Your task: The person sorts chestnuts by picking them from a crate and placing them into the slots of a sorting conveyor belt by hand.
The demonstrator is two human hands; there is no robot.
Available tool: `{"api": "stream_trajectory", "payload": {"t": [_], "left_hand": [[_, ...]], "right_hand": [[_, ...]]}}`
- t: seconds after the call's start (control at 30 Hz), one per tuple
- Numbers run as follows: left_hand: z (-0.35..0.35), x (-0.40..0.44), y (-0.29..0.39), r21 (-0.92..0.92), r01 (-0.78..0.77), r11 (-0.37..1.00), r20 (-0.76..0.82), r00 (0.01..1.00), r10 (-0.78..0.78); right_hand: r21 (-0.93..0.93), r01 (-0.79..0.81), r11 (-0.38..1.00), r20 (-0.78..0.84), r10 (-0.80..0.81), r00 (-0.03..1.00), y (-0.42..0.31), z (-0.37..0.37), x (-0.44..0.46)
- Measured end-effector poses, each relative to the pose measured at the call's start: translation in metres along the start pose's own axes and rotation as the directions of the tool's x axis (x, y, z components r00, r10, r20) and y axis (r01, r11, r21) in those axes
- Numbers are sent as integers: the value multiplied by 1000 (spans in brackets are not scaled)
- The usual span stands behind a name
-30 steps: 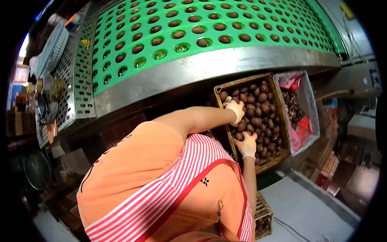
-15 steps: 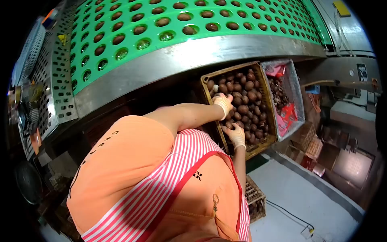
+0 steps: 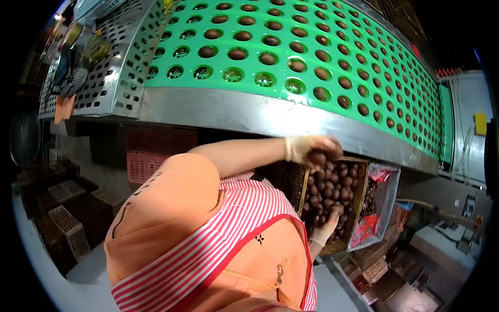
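Note:
Dark brown, egg-sized round things [image 3: 332,187] fill a yellowish plastic crate [image 3: 358,205] below the machine's edge. My left hand [image 3: 312,148], in a pale glove with bare fingertips, is closed around a few of them, raised over the crate's far side near the metal rim. Motion blurs its fingers a little. Inside the crate, my right hand [image 3: 326,229] has its fingers curled round brown things at the near side, its palm partly hidden. The green conveyor [image 3: 249,62] has rows of round cups; most hold one brown thing each, while several at the near left end hold none.
A metal rim [image 3: 218,106] runs along the conveyor. Perforated metal [image 3: 122,67] stands at its left. Beside the crate sits a grey bin [image 3: 390,195] with red wrappers and brown pieces. A red crate [image 3: 148,153] is under the machine; more crates [image 3: 67,226] stand at lower left.
My left hand has lifted out of the crate with brown things in it, towards the conveyor rim. My right hand stays in the crate. The view has turned, bringing more of the conveyor in.

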State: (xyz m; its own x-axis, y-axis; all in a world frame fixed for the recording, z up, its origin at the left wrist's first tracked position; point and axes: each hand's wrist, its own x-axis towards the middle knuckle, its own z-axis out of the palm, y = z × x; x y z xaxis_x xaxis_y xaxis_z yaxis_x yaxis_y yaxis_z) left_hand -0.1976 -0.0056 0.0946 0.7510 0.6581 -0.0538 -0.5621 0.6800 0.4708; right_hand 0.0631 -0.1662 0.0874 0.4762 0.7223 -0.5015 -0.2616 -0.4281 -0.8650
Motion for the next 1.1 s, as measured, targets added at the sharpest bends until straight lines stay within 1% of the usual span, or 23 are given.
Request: {"api": "stream_trajectory", "payload": {"t": [0.07,0.1,0.13,0.17,0.2,0.23,0.27,0.33,0.43,0.5,0.53,0.63,0.67,0.73,0.77,0.8,0.87,0.9,0.93,1.0,1.03,1.07,1.1], "left_hand": [[-13,-58,43,86,-188,978,-147,969,199],[-33,-86,60,306,-298,904,-209,906,369],[-34,-130,88,507,-207,837,-352,837,420],[-32,-171,110,626,-143,767,-452,734,506],[-63,-203,118,794,-198,575,-381,576,723],[-71,-243,137,837,-43,545,-455,497,739],[-75,-279,153,756,65,651,-612,421,669],[-139,-330,161,809,237,538,-580,173,796],[-151,-354,174,634,578,514,-701,151,697],[-137,-343,170,618,728,297,-525,102,845],[-131,-335,167,582,792,185,-421,99,902],[-131,-307,165,631,771,89,-432,254,865],[-138,-298,164,623,781,50,-456,310,834],[-141,-284,170,528,848,-36,-648,430,629],[-139,-283,172,530,847,-45,-656,443,611],[-137,-282,177,528,847,-55,-662,451,599],[-149,-291,175,622,781,-44,-585,502,637],[-155,-296,174,659,751,-41,-548,517,658],[-164,-300,174,713,701,7,-492,494,716],[-181,-309,179,806,587,76,-382,417,825],[-177,-308,192,861,480,168,-331,277,902],[-180,-311,206,830,377,411,-492,146,859],[-186,-311,220,878,342,335,-373,49,927]], "right_hand": [[-59,211,976,138,-201,970,-16,54,13],[-152,311,938,261,-265,928,-23,82,24],[-231,413,881,381,-309,871,-28,111,34],[-339,675,656,464,-507,726,-32,146,38],[-398,849,347,567,-635,525,-35,185,35],[-370,895,249,658,-611,441,-46,225,23],[-332,931,150,739,-573,355,-54,264,7],[-262,964,51,788,-565,244,-44,334,-11],[-261,965,24,898,-361,252,-15,418,-18],[-299,954,-26,947,-134,293,-4,449,-16],[-285,956,-65,951,-142,274,-5,451,-15],[-210,962,-173,974,-127,190,-14,439,-4],[-187,958,-217,982,-20,187,-22,433,3],[-142,948,-286,943,251,218,-27,427,20],[-209,936,-283,917,277,288,-30,422,26],[-268,941,-207,921,232,313,-39,416,33],[-327,935,-136,943,-116,313,-39,401,65],[-398,893,210,866,-235,442,-35,392,81],[-377,753,540,757,-289,586,-29,384,98],[-306,952,26,864,-413,289,-2,367,132],[-447,865,-228,848,-417,327,9,366,123],[-431,821,-374,836,-507,209,13,364,120],[-443,815,-373,811,-555,186,15,366,118]]}}
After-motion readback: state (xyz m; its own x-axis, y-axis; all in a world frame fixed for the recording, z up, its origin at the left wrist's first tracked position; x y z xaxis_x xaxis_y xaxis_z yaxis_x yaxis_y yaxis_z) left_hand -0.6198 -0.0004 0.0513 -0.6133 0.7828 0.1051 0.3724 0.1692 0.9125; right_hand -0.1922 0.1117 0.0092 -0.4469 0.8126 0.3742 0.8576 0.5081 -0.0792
